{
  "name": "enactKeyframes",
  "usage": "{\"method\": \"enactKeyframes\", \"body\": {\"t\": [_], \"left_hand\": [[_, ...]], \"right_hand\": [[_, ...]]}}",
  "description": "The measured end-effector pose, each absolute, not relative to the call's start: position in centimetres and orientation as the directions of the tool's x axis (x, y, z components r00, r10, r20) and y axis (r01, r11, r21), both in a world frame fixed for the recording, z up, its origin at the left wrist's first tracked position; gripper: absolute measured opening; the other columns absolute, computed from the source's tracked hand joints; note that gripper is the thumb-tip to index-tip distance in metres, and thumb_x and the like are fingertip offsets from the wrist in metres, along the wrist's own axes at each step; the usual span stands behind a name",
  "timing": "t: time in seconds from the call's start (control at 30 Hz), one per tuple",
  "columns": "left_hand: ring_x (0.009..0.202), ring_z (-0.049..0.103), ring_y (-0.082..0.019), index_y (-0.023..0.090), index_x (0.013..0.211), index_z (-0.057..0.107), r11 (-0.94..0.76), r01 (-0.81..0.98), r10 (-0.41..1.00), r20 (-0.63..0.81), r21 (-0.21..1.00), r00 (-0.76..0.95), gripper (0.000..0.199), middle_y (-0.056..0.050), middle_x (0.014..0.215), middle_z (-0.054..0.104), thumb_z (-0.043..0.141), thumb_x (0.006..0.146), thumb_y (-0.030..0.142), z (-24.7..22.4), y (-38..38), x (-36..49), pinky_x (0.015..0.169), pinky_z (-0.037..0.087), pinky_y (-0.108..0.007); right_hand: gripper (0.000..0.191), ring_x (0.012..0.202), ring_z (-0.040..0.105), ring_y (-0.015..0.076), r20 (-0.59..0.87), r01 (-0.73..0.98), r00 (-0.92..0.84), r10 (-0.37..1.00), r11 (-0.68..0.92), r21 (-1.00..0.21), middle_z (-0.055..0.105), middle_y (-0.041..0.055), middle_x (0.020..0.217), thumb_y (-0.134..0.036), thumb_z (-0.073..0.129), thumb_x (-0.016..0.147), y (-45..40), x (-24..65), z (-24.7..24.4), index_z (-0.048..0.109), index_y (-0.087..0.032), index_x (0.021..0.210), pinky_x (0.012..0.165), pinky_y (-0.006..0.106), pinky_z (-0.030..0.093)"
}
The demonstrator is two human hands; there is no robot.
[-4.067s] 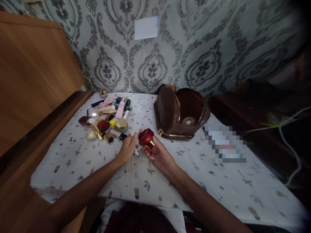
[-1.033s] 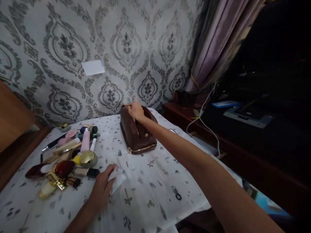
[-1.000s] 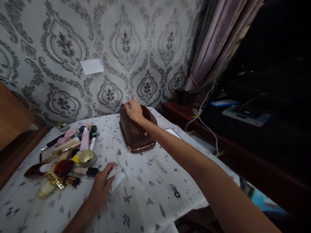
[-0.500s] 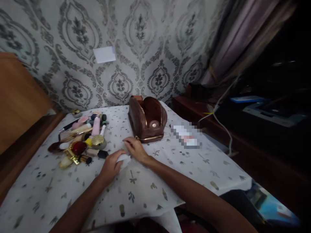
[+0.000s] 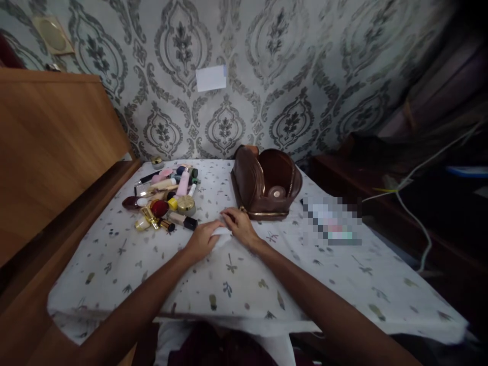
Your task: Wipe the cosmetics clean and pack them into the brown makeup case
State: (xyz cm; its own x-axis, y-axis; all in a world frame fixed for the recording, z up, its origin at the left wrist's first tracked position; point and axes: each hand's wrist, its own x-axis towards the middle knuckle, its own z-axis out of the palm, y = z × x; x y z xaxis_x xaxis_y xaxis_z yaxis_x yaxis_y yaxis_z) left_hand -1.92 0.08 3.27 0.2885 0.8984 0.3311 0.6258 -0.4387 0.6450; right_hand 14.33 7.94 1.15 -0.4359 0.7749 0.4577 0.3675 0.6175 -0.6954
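My left hand (image 5: 206, 239) is closed around a thin white tissue-like piece (image 5: 221, 232), whose plain edge shows between my two hands. Right beside it, my right hand (image 5: 241, 226) has its fingers bent and drawn together, and whatever they pinch is hidden. Just beyond my right hand stands a brown leather-look makeup bag (image 5: 254, 183), unzipped with its front flap folded down. To the left of my hands lies a pile of cosmetics: a foundation bottle (image 5: 182, 219) with a black cap, a pink tube (image 5: 183, 183), a round gold-lidded compact (image 5: 186, 204) and a dark red sponge (image 5: 159, 208).
A patterned white tablecloth (image 5: 152, 274) covers the table. Right of the bag lies a blurred-out flat object (image 5: 331, 221). A wooden panel (image 5: 57, 152) rises on the left, and the papered wall (image 5: 224, 127) closes off the back. A white cable (image 5: 419, 223) hangs at the right.
The view has swung left, so the scene sits farther right. Both hands stay close together between the cosmetics and the bag, with the white piece still in the left.
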Motion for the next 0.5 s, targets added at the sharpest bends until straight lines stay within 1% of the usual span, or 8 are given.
{"method": "enactKeyframes", "body": {"t": [0.17, 0.2, 0.27, 0.3, 0.37, 0.4, 0.43, 0.5], "left_hand": [[0.078, 0.063, -0.02, 0.017, 0.095, 0.066, -0.397, 0.631, 0.918, 0.306, 0.667, 0.254, 0.026, -0.003, 0.084, 0.07, 0.046, 0.078, 0.019, 3.5, 0.6, -2.1, 0.077, 0.046, -0.028], [0.077, 0.061, -0.02, 0.017, 0.095, 0.065, -0.406, 0.619, 0.913, 0.325, 0.672, 0.247, 0.026, -0.002, 0.082, 0.069, 0.046, 0.078, 0.02, 3.4, 0.7, -2.1, 0.075, 0.045, -0.028], [0.072, 0.058, -0.018, 0.016, 0.092, 0.064, -0.43, 0.602, 0.902, 0.351, 0.673, 0.251, 0.024, -0.001, 0.075, 0.064, 0.046, 0.079, 0.022, 3.3, 1.0, -2.1, 0.07, 0.043, -0.027], [0.07, 0.056, -0.018, 0.016, 0.09, 0.063, -0.434, 0.603, 0.899, 0.361, 0.669, 0.247, 0.022, 0.0, 0.072, 0.061, 0.045, 0.079, 0.022, 3.2, 1.1, -2.1, 0.068, 0.041, -0.027], [0.067, 0.052, -0.016, 0.017, 0.086, 0.061, -0.432, 0.617, 0.899, 0.373, 0.658, 0.23, 0.019, 0.002, 0.069, 0.057, 0.045, 0.078, 0.022, 3.0, 1.2, -2.0, 0.066, 0.039, -0.026], [0.065, 0.051, -0.016, 0.017, 0.084, 0.061, -0.43, 0.625, 0.899, 0.377, 0.652, 0.225, 0.018, 0.003, 0.066, 0.054, 0.045, 0.077, 0.022, 3.0, 1.3, -2.0, 0.064, 0.038, -0.026], [0.064, 0.05, -0.016, 0.017, 0.083, 0.06, -0.428, 0.634, 0.899, 0.379, 0.644, 0.222, 0.017, 0.003, 0.065, 0.053, 0.045, 0.077, 0.023, 3.0, 1.3, -1.9, 0.063, 0.038, -0.026], [0.064, 0.049, -0.016, 0.018, 0.084, 0.06, -0.428, 0.66, 0.895, 0.389, 0.617, 0.217, 0.018, 0.003, 0.064, 0.052, 0.045, 0.078, 0.024, 3.0, 1.3, -1.8, 0.062, 0.038, -0.026]], "right_hand": [[0.016, 0.083, 0.061, 0.0197, 0.377, 0.394, -0.449, 0.81, 0.559, -0.73, 0.07, 0.0074, 0.088, -0.019, 0.053, 0.087, 8.3, 14.0, 0.9, 0.069, -0.016, 0.091, 0.079, 0.033, 0.047], [0.015, 0.086, 0.061, 0.0198, 0.36, 0.398, -0.457, 0.813, 0.549, -0.735, 0.069, 0.007, 0.09, -0.017, 0.056, 0.085, 8.0, 14.2, 1.0, 0.069, -0.016, 0.093, 0.082, 0.033, 0.047], [0.024, 0.088, 0.061, 0.0196, 0.355, 0.392, -0.489, 0.796, 0.565, -0.726, 0.069, 0.007, 0.095, -0.015, 0.061, 0.081, 6.4, 15.3, 1.5, 0.069, -0.016, 0.103, 0.083, 0.033, 0.048], [0.027, 0.089, 0.062, 0.0191, 0.354, 0.364, -0.485, 0.799, 0.553, -0.749, 0.068, 0.0076, 0.1, -0.017, 0.061, 0.082, 5.1, 16.3, 2.0, 0.068, -0.017, 0.108, 0.082, 0.033, 0.049], [0.026, 0.094, 0.062, 0.0183, 0.345, 0.242, -0.455, 0.821, 0.487, -0.839, 0.067, 0.0082, 0.108, -0.026, 0.062, 0.086, 1.5, 19.2, 3.5, 0.068, -0.017, 0.11, 0.08, 0.031, 0.05], [0.025, 0.095, 0.063, 0.0173, 0.317, 0.144, -0.477, 0.82, 0.429, -0.892, 0.068, 0.0073, 0.106, -0.031, 0.063, 0.088, -0.7, 21.0, 4.3, 0.068, -0.017, 0.108, 0.078, 0.029, 0.05], [0.025, 0.091, 0.064, 0.0157, 0.277, 0.033, -0.526, 0.804, 0.345, -0.938, 0.069, 0.0064, 0.101, -0.034, 0.061, 0.09, -2.9, 22.9, 4.9, 0.069, -0.017, 0.106, 0.075, 0.027, 0.051], [0.03, 0.081, 0.065, 0.0136, 0.169, -0.107, -0.721, 0.672, 0.133, -0.985, 0.071, 0.0068, 0.092, -0.04, 0.055, 0.095, -7.2, 26.7, 4.9, 0.07, -0.015, 0.101, 0.071, 0.026, 0.052]]}}
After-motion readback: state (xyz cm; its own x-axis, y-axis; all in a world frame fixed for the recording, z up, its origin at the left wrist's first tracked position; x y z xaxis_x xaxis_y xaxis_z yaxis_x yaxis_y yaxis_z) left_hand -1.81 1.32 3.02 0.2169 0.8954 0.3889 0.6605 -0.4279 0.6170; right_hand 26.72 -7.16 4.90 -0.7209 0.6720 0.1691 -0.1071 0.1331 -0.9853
